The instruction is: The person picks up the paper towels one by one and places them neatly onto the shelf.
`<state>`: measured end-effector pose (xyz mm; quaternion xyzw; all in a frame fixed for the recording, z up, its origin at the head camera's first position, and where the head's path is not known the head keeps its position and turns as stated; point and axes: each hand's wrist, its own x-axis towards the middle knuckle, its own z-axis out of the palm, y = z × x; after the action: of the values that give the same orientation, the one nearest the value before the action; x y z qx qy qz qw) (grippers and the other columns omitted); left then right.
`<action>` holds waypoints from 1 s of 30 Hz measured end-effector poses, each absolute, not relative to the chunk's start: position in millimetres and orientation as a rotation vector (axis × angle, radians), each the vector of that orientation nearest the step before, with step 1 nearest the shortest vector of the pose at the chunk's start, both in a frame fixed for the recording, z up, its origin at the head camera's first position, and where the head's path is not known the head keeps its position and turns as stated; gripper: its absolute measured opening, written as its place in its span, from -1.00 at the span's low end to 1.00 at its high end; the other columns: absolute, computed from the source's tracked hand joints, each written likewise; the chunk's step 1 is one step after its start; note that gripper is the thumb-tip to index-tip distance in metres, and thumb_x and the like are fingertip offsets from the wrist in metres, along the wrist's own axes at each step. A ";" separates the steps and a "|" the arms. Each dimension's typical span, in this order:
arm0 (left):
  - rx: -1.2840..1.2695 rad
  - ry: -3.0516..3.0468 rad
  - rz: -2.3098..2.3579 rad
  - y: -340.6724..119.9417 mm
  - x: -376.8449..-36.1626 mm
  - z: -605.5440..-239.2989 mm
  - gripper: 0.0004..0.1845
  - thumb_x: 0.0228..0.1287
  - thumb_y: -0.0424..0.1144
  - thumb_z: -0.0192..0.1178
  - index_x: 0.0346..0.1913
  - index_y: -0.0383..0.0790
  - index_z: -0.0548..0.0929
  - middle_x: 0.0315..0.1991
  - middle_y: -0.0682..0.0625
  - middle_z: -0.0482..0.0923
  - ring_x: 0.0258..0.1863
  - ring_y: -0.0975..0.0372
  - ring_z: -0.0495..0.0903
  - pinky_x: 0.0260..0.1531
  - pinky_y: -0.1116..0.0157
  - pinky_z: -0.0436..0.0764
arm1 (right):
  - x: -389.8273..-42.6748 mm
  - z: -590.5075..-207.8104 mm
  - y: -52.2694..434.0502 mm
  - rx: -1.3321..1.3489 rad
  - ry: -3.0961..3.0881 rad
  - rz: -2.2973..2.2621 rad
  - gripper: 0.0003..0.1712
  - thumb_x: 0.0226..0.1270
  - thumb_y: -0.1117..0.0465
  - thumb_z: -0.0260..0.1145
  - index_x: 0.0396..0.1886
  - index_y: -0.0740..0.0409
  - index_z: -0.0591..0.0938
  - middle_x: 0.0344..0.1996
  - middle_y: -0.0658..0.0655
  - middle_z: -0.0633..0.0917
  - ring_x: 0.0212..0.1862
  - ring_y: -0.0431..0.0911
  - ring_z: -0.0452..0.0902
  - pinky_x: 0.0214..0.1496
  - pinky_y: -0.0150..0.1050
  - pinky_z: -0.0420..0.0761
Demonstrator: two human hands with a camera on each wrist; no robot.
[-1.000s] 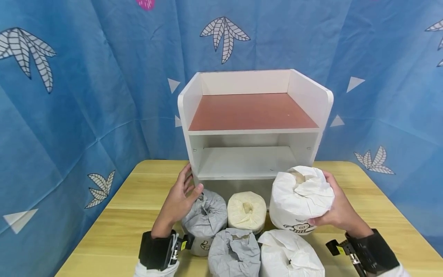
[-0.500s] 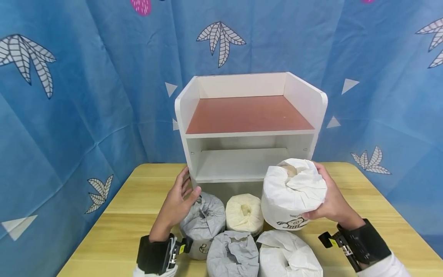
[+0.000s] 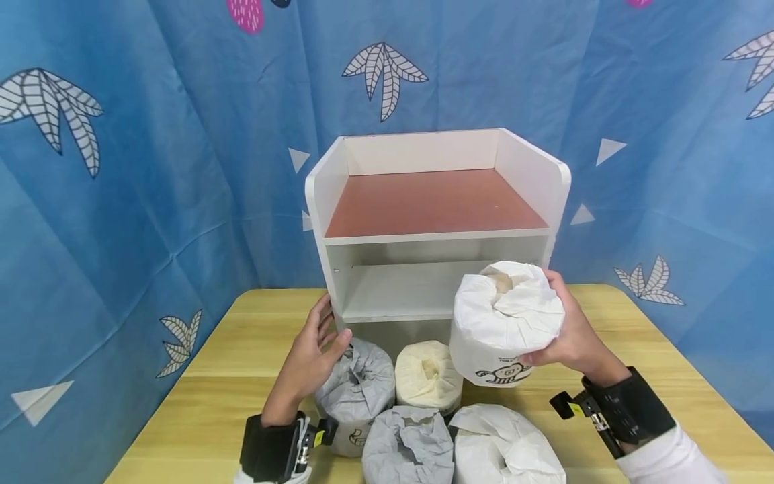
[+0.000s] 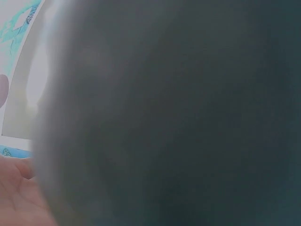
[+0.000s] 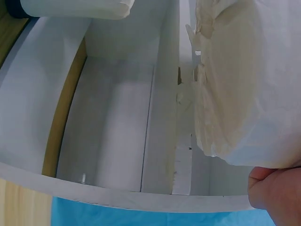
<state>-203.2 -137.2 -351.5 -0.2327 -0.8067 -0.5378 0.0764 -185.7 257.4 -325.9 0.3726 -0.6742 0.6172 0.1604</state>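
Note:
My right hand [image 3: 571, 336] grips a white-wrapped paper roll [image 3: 504, 323] held in the air, in front of the middle shelf of a white shelf unit [image 3: 438, 228]. The right wrist view shows that roll [image 5: 244, 89] close up beside the shelf opening [image 5: 117, 122]. My left hand [image 3: 311, 356] rests with relaxed fingers on a grey-wrapped roll [image 3: 357, 386] on the wooden table [image 3: 242, 349], near the unit's left wall. The left wrist view is almost filled by a dark blurred roll [image 4: 178, 117]; only a bit of palm [image 4: 19, 197] shows.
On the table in front of the unit sit a cream unwrapped roll [image 3: 428, 376], another grey-wrapped roll [image 3: 408, 447] and a white-wrapped roll [image 3: 504, 447]. The unit has a brown top tray [image 3: 435, 202]. A blue leaf-print cloth [image 3: 151, 168] hangs behind.
My right hand has lifted the white-wrapped roll up and slightly left, toward the shelf opening. The left hand has stayed on the grey roll.

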 end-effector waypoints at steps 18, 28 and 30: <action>-0.695 -2.408 -1.614 -136.7 -203.4 -353.1 -0.21 0.46 -0.26 0.07 0.54 -0.24 -0.16 0.51 -0.29 -0.13 0.44 -0.19 -0.01 0.30 -0.16 0.17 | -196.8 -307.2 250.7 0.949 -2.001 1.733 0.28 -0.58 0.65 0.50 0.36 0.17 0.21 0.10 0.06 0.50 0.08 -0.12 0.42 0.09 -0.39 0.44; -0.700 -2.407 -1.610 -137.2 -203.6 -353.1 -0.21 0.46 -0.25 0.08 0.54 -0.24 -0.15 0.51 -0.30 -0.12 0.43 -0.19 0.00 0.29 -0.17 0.18 | -198.9 -300.7 246.1 0.822 -2.102 1.632 0.20 -0.49 0.64 0.50 0.34 0.37 0.20 0.02 0.01 0.52 0.01 -0.14 0.43 0.05 -0.42 0.43; -0.699 -2.409 -1.606 -137.1 -203.8 -353.2 -0.21 0.46 -0.25 0.08 0.54 -0.24 -0.15 0.51 -0.30 -0.13 0.43 -0.20 0.00 0.29 -0.17 0.18 | -199.4 -299.1 245.4 0.812 -2.119 1.611 0.18 -0.47 0.63 0.51 0.33 0.40 0.20 0.01 0.00 0.53 0.00 -0.15 0.44 0.05 -0.42 0.44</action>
<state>-203.8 -137.1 -353.2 -0.2340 -0.8060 -0.5375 0.0816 -199.4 245.4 -299.1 0.2871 -0.7492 0.5697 0.1782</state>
